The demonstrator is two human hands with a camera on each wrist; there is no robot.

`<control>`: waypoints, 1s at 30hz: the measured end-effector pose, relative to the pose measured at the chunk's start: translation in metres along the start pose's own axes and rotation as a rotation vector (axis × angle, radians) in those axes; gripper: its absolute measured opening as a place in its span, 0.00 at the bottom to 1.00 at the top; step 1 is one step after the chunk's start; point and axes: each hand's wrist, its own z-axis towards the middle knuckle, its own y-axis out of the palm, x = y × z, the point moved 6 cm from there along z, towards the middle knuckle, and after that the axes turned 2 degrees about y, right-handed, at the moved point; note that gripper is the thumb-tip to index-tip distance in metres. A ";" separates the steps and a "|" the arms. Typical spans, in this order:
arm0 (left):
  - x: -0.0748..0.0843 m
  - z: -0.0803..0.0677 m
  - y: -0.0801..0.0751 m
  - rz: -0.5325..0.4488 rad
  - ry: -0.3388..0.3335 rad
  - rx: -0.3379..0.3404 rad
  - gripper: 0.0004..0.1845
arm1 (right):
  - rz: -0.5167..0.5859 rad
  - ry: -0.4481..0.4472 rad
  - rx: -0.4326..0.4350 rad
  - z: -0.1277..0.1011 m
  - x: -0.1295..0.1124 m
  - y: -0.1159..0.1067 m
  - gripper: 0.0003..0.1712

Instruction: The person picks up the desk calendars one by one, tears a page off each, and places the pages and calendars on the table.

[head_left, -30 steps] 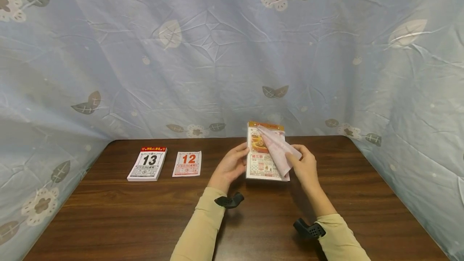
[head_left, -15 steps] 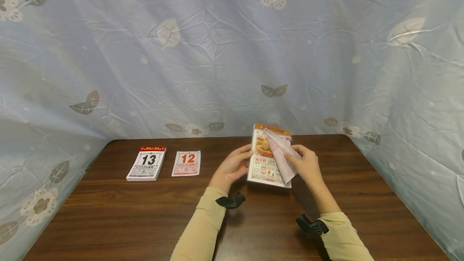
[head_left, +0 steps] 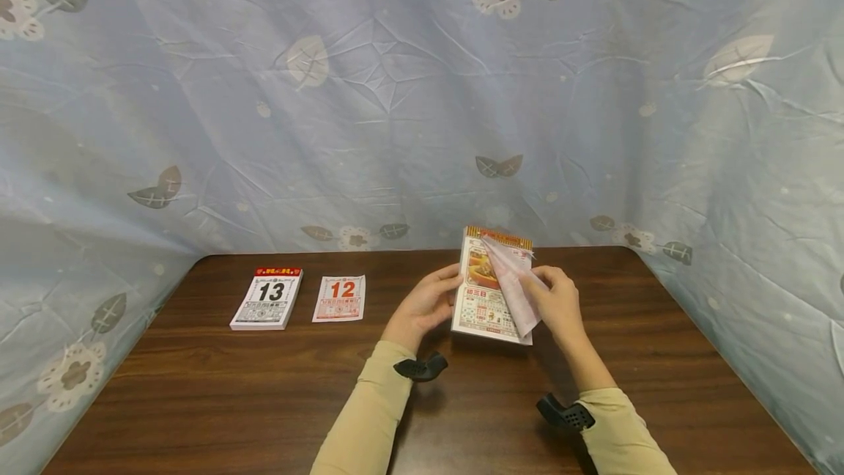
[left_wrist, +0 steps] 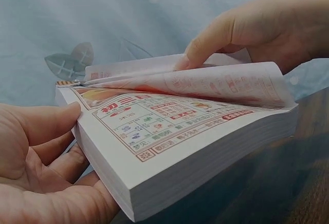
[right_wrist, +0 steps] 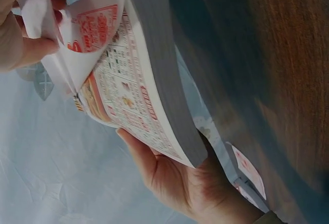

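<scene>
Two hands work one thick calendar block (head_left: 486,299) lifted off the table (head_left: 264,387): the left hand (head_left: 425,304) curls round its left edge, the right hand (head_left: 557,300) pinches one peeled-back page (head_left: 513,281), while one second block (head_left: 267,298) and one loose sheet (head_left: 339,298) lie left.

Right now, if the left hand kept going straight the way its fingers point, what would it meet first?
The left hand already touches the thick tear-off calendar block at its left edge, so it would push into that block; beyond lies the right hand.
</scene>
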 end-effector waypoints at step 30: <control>0.000 0.002 -0.001 0.018 0.029 0.017 0.23 | 0.430 0.185 -0.093 0.000 0.006 0.008 0.14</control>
